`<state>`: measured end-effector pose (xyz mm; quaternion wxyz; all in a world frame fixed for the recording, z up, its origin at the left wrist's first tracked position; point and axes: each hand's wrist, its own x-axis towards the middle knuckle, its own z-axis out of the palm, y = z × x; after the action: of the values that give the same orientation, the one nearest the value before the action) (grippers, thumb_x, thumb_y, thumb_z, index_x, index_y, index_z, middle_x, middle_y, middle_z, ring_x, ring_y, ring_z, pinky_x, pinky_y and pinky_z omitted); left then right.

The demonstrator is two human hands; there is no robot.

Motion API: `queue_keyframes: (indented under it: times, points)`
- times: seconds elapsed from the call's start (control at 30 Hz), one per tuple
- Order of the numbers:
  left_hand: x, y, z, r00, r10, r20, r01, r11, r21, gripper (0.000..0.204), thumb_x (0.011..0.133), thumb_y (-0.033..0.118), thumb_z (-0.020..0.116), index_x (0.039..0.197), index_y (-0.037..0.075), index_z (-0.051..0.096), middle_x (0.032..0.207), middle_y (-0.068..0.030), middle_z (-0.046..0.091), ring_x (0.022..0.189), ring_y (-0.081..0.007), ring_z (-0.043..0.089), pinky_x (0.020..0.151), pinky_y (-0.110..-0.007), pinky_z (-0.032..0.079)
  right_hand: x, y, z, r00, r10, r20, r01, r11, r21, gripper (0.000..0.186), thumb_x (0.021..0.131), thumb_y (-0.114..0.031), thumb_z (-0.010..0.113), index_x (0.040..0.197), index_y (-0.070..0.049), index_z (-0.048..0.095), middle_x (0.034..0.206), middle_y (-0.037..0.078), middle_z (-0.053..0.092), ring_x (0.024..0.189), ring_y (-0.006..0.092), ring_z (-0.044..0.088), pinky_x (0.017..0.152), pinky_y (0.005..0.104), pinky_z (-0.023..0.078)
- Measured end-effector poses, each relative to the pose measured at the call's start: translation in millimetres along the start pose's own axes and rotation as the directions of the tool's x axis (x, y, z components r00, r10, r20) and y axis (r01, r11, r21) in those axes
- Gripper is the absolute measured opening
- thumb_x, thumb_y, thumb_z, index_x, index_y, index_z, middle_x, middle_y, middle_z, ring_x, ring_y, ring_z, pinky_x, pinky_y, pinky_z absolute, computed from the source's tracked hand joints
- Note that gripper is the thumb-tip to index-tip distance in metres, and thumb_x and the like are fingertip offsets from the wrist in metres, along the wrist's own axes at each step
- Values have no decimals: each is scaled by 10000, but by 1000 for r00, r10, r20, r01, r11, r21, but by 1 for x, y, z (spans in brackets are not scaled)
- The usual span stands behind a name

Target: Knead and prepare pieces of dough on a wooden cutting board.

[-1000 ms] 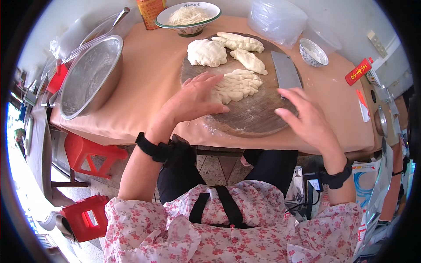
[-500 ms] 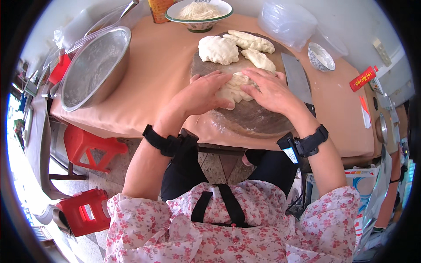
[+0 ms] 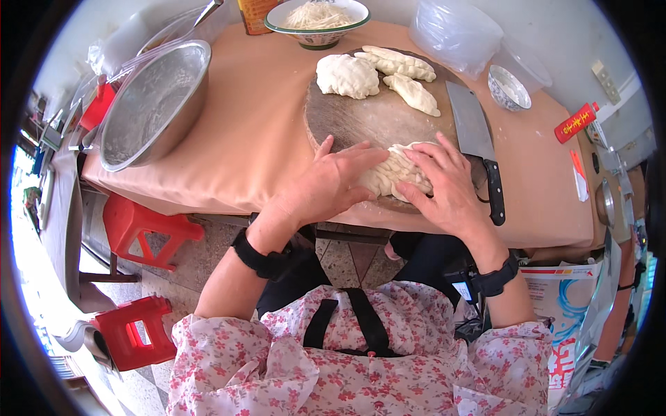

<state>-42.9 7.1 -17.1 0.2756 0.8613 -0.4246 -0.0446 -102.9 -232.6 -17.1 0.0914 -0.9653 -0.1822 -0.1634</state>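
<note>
A lump of pale, creased dough (image 3: 386,182) lies at the near edge of a round wooden board (image 3: 354,119). My left hand (image 3: 333,179) rests against the dough's left side, thumb and fingers stretched apart. On the opposite side my right hand (image 3: 438,182) lies over the dough with its fingers spread. Both palms hide parts of the lump. Farther back on the board sit a rounded dough mound (image 3: 347,76) and two long dough pieces, one (image 3: 399,64) behind the other (image 3: 413,95). A cleaver (image 3: 472,121) with a black handle lies along the board's right side.
A large metal basin (image 3: 156,104) stands on the left. At the back is a bowl of pale shreds (image 3: 316,17); a small patterned bowl (image 3: 508,89) and a red bottle (image 3: 577,123) stand to the right. Red stools (image 3: 149,229) are below the table's left side.
Both hands have come nearer to me with the dough, from the board's middle to its near edge. The cleaver's handle and the board's middle now show.
</note>
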Motion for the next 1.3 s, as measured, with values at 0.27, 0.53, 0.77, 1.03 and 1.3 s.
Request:
queue_keyframes:
  times: [0.27, 0.53, 0.77, 1.03, 1.3]
  points:
    - [-8, 15, 13, 976, 22, -219, -70, 975, -211, 610, 763, -26, 675, 1347, 77, 532, 1302, -158, 582, 1180, -349, 566, 963, -417, 493, -6, -4, 3, 997, 65, -32, -54, 964, 259, 640, 799, -440, 737, 1246, -21, 551, 1305, 144, 516, 1267, 348, 454, 1012, 493, 364]
    - [4, 24, 10, 904, 170, -393, -198, 980, -31, 655, 712, -92, 660, 1331, 95, 551, 1218, -133, 614, 1090, -330, 598, 892, -392, 521, -7, -20, 6, 963, 223, -152, -127, 871, 475, 599, 678, -149, 842, 1177, -34, 531, 1111, 163, 586, 1076, 350, 553, 890, 413, 453]
    - [28, 34, -23, 714, 399, -575, -168, 895, 413, 717, 686, -138, 629, 1342, 143, 551, 1298, -101, 550, 1138, -329, 551, 943, -447, 482, 24, -30, -22, 767, 19, -641, 50, 995, 89, 800, 644, -104, 844, 1361, -116, 487, 1231, 100, 545, 1153, 323, 512, 974, 447, 370]
    - [-3, 6, -10, 991, 51, -124, -46, 998, 44, 662, 816, 128, 686, 1433, 138, 446, 1363, -121, 509, 1255, -333, 477, 1059, -461, 350, 2, -22, 11, 957, 29, -288, 42, 971, 237, 618, 788, -284, 761, 1333, -106, 532, 1202, 122, 522, 1120, 313, 547, 904, 430, 424]
    - [10, 22, 22, 953, 29, -302, -8, 997, 72, 657, 908, 448, 604, 1449, 125, 419, 1396, -154, 479, 1301, -353, 432, 1092, -483, 304, 0, -31, 19, 964, 47, -261, 3, 982, 188, 486, 895, -239, 610, 1327, -47, 498, 1331, 134, 511, 1191, 304, 517, 956, 432, 379]
